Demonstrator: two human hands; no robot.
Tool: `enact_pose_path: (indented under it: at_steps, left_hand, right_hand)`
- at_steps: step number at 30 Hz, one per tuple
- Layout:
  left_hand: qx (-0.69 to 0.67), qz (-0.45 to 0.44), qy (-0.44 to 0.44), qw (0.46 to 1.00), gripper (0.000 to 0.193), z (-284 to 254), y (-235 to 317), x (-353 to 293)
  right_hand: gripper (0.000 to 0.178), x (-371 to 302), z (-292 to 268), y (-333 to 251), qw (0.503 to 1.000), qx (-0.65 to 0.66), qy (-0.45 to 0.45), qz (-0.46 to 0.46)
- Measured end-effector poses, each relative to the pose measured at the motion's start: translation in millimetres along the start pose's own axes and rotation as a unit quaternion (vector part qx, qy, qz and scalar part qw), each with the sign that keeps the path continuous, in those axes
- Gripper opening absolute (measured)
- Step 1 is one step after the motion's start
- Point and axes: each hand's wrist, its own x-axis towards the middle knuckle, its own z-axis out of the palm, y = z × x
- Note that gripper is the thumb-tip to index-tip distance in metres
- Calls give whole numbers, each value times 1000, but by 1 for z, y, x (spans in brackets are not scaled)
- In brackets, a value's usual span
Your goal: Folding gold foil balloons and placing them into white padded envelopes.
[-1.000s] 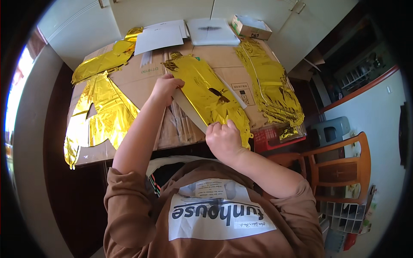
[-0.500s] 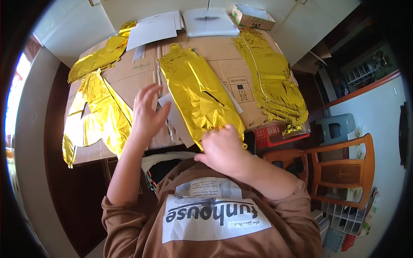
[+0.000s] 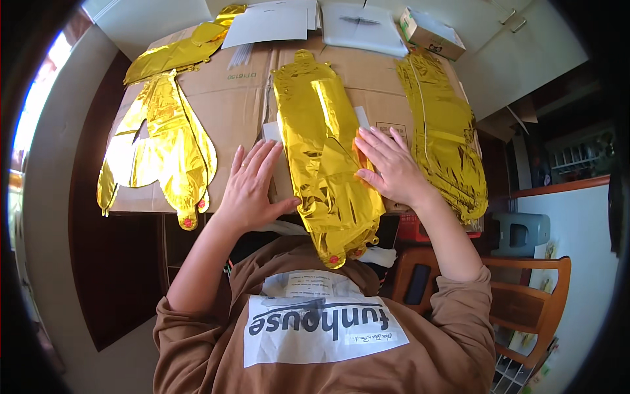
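A flat gold foil balloon (image 3: 315, 125), apparently folded or stacked in layers, lies lengthwise in front of me with a dark slit near its middle. Its lower end, with a small red round mark, hangs past the table's front edge. My left hand (image 3: 252, 187) rests along its left side, fingers stretched forward and thumb at the foil's edge. Opposite, my right hand (image 3: 394, 164) touches the right edge, fingers spread. Neither hand grips anything. White sheet material (image 3: 362, 118) peeks out from beneath the foil.
More flat gold foil balloons lie at the left (image 3: 164, 125), the far left (image 3: 174, 56) and the right (image 3: 446, 131) on the cardboard-covered table (image 3: 243, 98). White sheets (image 3: 269, 26), a clear plastic stack (image 3: 361, 29) and a small box (image 3: 430, 33) line the back. A wooden chair (image 3: 518, 308) stands right.
My right hand has let go of the foil's near end and moved up to its right edge. My left hand has come down beside the left edge. The foil's near end now reaches closer to me.
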Motion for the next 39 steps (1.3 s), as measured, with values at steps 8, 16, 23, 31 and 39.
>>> enact_pose_path:
  at_steps: [8, 16, 23, 31, 39]
  left_hand:
    - [23, 99, -34, 994, 93, -7, -15, 36]
    - [13, 189, -29, 981, 85, -2, -18, 65]
    - [20, 174, -42, 984, 81, 2, -27, 61]
    - [14, 165, -40, 985, 81, 1, -26, 60]
    - [28, 150, -62, 986, 90, -4, -31, 55]
  right_hand:
    - [61, -36, 3, -33, 994, -25, 49, 93]
    - [60, -32, 5, -28, 993, -4, 79, 93]
    - [59, -33, 5, -26, 992, 7, 83, 91]
    - [65, -44, -10, -19, 988, 88, 69, 103]
    - [70, -41, -9, -25, 994, 34, 38, 92]
